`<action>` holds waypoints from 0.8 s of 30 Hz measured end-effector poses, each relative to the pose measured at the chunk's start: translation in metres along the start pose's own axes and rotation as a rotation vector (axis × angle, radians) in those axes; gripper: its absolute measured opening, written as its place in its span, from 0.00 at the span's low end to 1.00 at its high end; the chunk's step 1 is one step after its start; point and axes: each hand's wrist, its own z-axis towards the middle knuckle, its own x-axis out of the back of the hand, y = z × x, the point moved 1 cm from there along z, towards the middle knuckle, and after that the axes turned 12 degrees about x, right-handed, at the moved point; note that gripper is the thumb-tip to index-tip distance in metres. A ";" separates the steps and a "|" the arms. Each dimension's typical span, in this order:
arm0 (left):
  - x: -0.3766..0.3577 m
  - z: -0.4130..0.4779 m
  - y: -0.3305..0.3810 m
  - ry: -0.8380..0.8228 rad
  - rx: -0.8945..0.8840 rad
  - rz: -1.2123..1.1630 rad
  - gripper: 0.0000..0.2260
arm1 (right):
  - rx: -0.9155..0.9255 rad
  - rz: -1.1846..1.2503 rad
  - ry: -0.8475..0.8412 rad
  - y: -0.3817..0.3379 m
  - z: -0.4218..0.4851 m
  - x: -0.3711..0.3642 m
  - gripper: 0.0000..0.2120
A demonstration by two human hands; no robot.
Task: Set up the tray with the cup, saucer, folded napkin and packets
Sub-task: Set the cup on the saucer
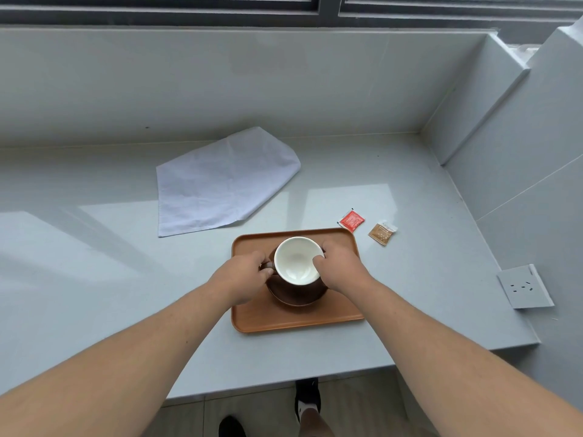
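Observation:
A brown cup with a white inside stands on a dark brown saucer in the middle of the wooden tray. My left hand pinches the cup's handle at its left side. My right hand grips the cup's right rim and wall. A white napkin lies loosely spread on the counter behind and left of the tray. A red packet and a tan packet lie on the counter just beyond the tray's right far corner.
The grey counter ends in a wall at the back and a stepped wall on the right. A white socket plate sits at the counter's right edge. My feet show on the floor below the front edge.

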 end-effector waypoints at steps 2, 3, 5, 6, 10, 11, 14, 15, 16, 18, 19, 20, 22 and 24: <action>0.000 -0.001 -0.001 -0.003 0.001 -0.008 0.03 | -0.007 -0.029 -0.003 0.000 -0.001 -0.002 0.07; -0.001 -0.001 -0.001 -0.003 0.000 -0.011 0.04 | -0.009 -0.033 0.000 0.001 -0.001 -0.002 0.07; -0.001 -0.002 -0.001 -0.002 0.002 -0.013 0.03 | -0.014 -0.032 0.005 0.002 -0.001 -0.004 0.10; -0.002 -0.002 -0.002 -0.001 0.003 -0.014 0.03 | -0.014 -0.029 0.006 0.002 -0.001 -0.004 0.11; -0.002 -0.003 -0.002 -0.004 0.000 -0.011 0.03 | -0.022 -0.043 -0.002 0.003 -0.001 -0.007 0.08; -0.002 -0.003 -0.003 -0.006 -0.001 -0.010 0.03 | -0.028 -0.044 -0.006 0.004 0.000 -0.007 0.06; -0.003 -0.002 -0.004 -0.005 0.004 -0.016 0.03 | -0.041 -0.041 -0.020 0.006 0.000 -0.009 0.05; -0.003 -0.002 -0.004 -0.004 0.004 -0.022 0.03 | -0.046 -0.035 -0.020 0.006 0.000 -0.009 0.06; -0.004 -0.002 -0.004 -0.004 0.005 -0.027 0.03 | -0.050 -0.030 -0.020 0.006 0.000 -0.009 0.07; -0.004 -0.001 -0.005 -0.005 0.005 -0.031 0.02 | -0.051 -0.021 -0.018 0.006 0.000 -0.010 0.07; -0.005 -0.001 -0.005 -0.006 0.005 -0.032 0.02 | -0.048 -0.020 -0.018 0.006 0.000 -0.009 0.07; -0.005 -0.001 -0.006 -0.007 0.006 -0.033 0.02 | -0.046 -0.021 -0.018 0.006 0.000 -0.009 0.06; -0.006 -0.001 -0.006 -0.007 0.007 -0.034 0.02 | -0.052 -0.020 -0.017 0.007 0.000 -0.009 0.05; -0.007 0.000 -0.005 -0.005 0.005 -0.035 0.02 | -0.052 -0.022 -0.017 0.009 -0.001 -0.009 0.03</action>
